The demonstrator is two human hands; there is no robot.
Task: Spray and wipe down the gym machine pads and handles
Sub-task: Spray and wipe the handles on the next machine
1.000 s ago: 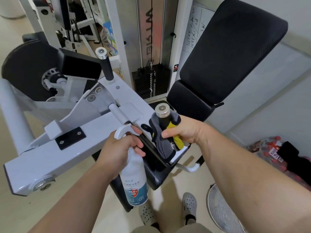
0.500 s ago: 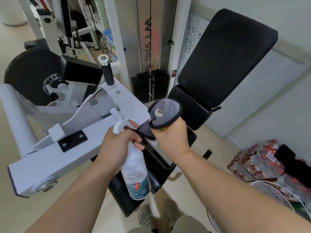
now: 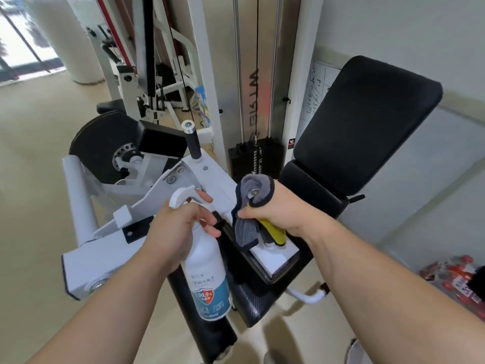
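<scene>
Right hand (image 3: 278,214) wraps soft grey cloth (image 3: 244,229) around rigid metal-capped handle (image 3: 254,191); left hand (image 3: 178,227) beside it grips presumably light white spray bottle (image 3: 207,271).

I note a beige floor (image 3: 34,158), a white pillar (image 3: 78,48) at my far left and a window (image 3: 15,35) just beside it. A second white frame (image 3: 125,76) stands near the pillar. A handwritten sheet (image 3: 319,85) hangs on the wall (image 3: 393,27) to my right, its writing illegible. Red-capped bottles (image 3: 454,281), wrapped as a pack, lie on the floor at lower right.
</scene>
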